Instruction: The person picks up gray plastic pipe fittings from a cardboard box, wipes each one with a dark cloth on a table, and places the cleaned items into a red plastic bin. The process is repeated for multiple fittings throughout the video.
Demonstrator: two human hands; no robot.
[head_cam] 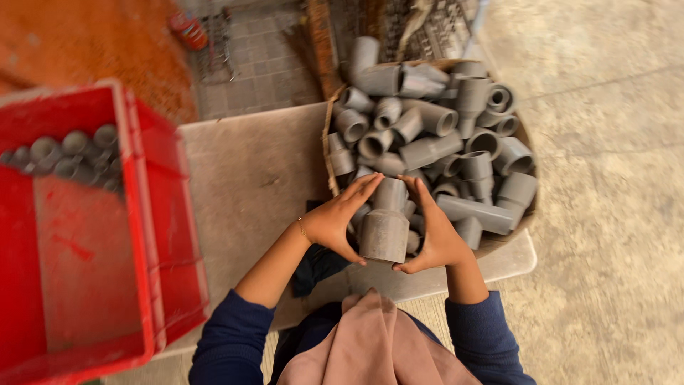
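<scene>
Here, from the head camera, you have both hands closed around one grey pipe fitting (385, 227), a reducer with its wide end toward you and its narrow end pointing away. Your left hand (335, 222) presses flat against its left side, fingers stretched up along it; your right hand (436, 235) cups its right side, thumb under the lower rim. The fitting sits clamped between the two palms, held just above the near edge of a round woven basket (329, 150) heaped with more grey fittings (434, 135). The basket rests on a pale stone slab (249, 178). To your left a red plastic crate (153, 235) stands on that same slab, with a few grey fittings (68, 157) lying in its far corner. Your dark blue sleeves (228, 335) frame the bottom of the view.
</scene>
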